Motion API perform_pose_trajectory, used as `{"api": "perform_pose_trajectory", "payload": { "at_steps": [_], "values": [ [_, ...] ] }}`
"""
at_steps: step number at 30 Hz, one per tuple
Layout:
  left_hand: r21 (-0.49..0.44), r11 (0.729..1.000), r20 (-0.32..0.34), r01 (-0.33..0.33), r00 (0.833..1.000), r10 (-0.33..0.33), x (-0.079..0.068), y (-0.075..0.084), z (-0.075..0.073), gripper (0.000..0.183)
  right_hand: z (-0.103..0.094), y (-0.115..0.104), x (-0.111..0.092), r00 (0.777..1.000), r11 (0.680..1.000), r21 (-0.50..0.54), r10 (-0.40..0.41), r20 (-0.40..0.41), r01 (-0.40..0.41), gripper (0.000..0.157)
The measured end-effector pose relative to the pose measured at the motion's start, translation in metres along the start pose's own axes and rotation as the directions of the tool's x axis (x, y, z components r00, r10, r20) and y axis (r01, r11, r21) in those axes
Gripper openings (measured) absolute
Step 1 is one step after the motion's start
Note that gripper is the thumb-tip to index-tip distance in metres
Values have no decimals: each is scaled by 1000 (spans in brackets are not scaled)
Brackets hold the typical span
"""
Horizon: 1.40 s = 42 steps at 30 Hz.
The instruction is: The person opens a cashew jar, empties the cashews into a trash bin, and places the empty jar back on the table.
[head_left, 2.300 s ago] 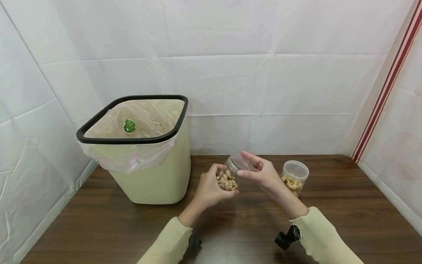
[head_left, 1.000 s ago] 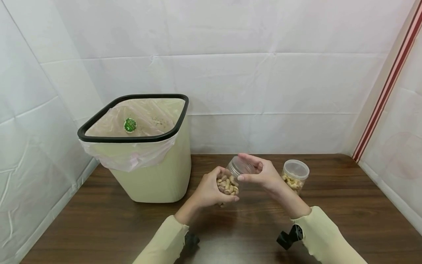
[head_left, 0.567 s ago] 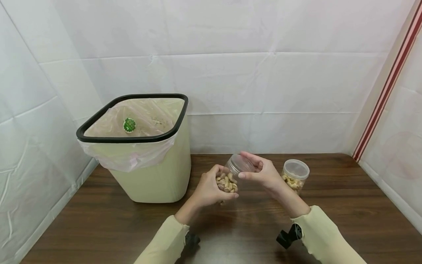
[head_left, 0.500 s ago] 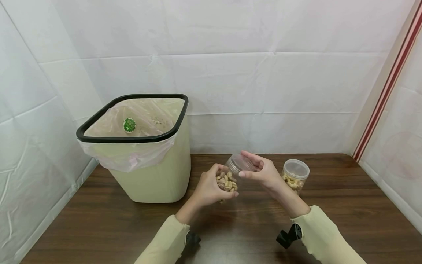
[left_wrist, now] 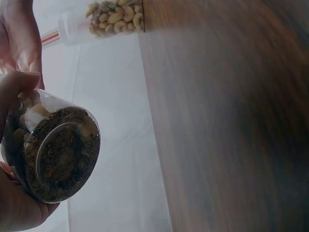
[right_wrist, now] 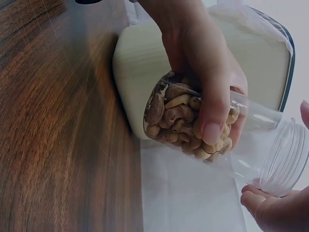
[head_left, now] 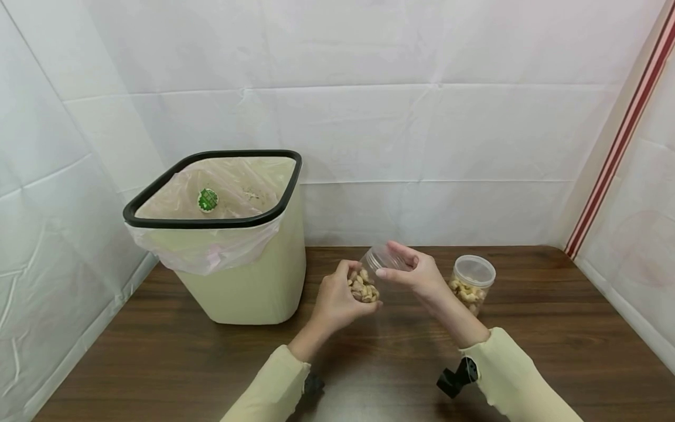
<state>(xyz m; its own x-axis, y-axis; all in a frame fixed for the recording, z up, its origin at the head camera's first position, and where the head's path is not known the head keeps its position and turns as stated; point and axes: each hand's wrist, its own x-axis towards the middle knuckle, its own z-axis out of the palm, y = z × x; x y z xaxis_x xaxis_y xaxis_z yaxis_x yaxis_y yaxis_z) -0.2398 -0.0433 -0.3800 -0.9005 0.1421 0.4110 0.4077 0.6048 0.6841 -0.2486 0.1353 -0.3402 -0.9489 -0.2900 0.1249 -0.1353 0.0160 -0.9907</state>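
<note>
In the head view, my left hand (head_left: 334, 299) grips a clear plastic jar (right_wrist: 188, 113) partly filled with nuts, thumb and fingers curled round its body. The jar lies tilted above the table, its ribbed mouth end (head_left: 378, 258) up and to the right. My right hand (head_left: 419, 274) holds that end between thumb and fingers. Dark crumbs coat the inside of the jar's bottom (left_wrist: 65, 152), which faces the left wrist view. The palm covers part of the jar in the head view.
A second jar (head_left: 471, 284) of cashews, with a translucent lid, stands upright on the dark wooden table (head_left: 548, 340) to the right. At left is a pale bin (head_left: 248, 293) with a black rim and pink liner. A green round sticker (head_left: 208, 200) shows inside it.
Both hands stay around the jar with only small turns and shifts. Since one second ago the left hand has risen slightly, and the nuts have shifted inside the jar.
</note>
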Motion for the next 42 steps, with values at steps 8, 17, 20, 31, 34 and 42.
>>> {"api": "perform_pose_trajectory", "payload": {
  "at_steps": [8, 17, 20, 31, 34, 42],
  "values": [
    [-15, 1000, 26, -3, 1000, 3, 0, -1, -1, 66, 0, 0, 0, 1000, 1000, -4, -6, -1, 6, 71],
    [-192, 981, 164, 15, 986, 17, 1, -6, -7, 62, -2, -3, -3, 999, 1000, -21, -19, 48, 20, 72],
    [-229, 973, 221, 22, 975, 30, 2, -7, -9, 61, -3, -4, -4, 996, 999, -19, -32, 81, 33, 74],
    [-270, 963, 324, 23, 944, 68, 3, -9, -15, 62, -6, -7, -7, 992, 996, -60, -60, 114, 67, 76],
    [-277, 961, 332, 25, 941, 71, 3, -8, -15, 62, -6, -8, -8, 991, 996, -60, -62, 120, 70, 77],
    [-227, 973, 232, 32, 972, 22, 1, -6, -11, 62, -6, -6, -7, 994, 999, -21, -43, 97, 46, 78]
  ]
}}
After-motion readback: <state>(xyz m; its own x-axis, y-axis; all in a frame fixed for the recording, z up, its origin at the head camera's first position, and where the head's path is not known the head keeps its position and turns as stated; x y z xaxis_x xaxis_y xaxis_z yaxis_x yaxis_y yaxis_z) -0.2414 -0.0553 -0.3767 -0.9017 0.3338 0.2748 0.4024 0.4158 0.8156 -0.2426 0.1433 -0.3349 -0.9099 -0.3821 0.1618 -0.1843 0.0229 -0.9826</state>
